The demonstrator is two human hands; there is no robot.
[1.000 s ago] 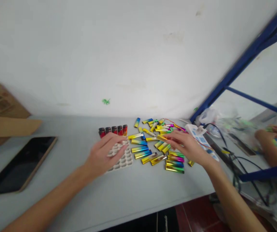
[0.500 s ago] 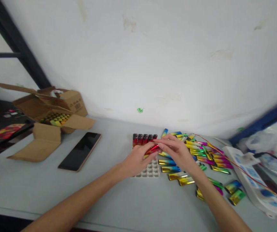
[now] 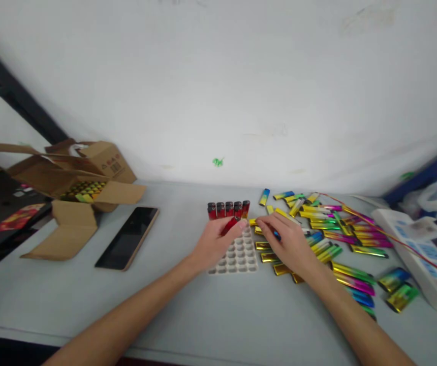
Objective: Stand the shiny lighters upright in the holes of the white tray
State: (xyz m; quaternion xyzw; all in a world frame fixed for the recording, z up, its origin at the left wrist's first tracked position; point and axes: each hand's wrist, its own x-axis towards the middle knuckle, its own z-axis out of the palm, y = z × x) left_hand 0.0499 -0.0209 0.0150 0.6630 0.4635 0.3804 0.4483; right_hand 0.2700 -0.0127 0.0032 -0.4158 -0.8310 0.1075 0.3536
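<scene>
My left hand (image 3: 218,243) is closed on a red lighter (image 3: 229,225), held tilted above a white tray (image 3: 237,268) of small round-edged holes. Red lighters (image 3: 220,209) with dark tops stand upright in rows at the tray's far end. Just right of the tray, my right hand (image 3: 285,239) has its fingers curled down among loose shiny lighters (image 3: 321,223) in yellow, green, blue and magenta. A yellow end (image 3: 252,222) shows by its fingertips, but the hand hides what they grip, if anything.
At the left lie a black-screened phone (image 3: 129,238) and an open cardboard box (image 3: 121,192) holding several yellow and black lighters. A white power strip (image 3: 412,259) with a red wire runs along the right. The white wall (image 3: 218,101) rises behind the table.
My hands were together at the red lighter and have come apart. The right hand has moved right and down to the loose lighters; the left keeps the red lighter over the tray.
</scene>
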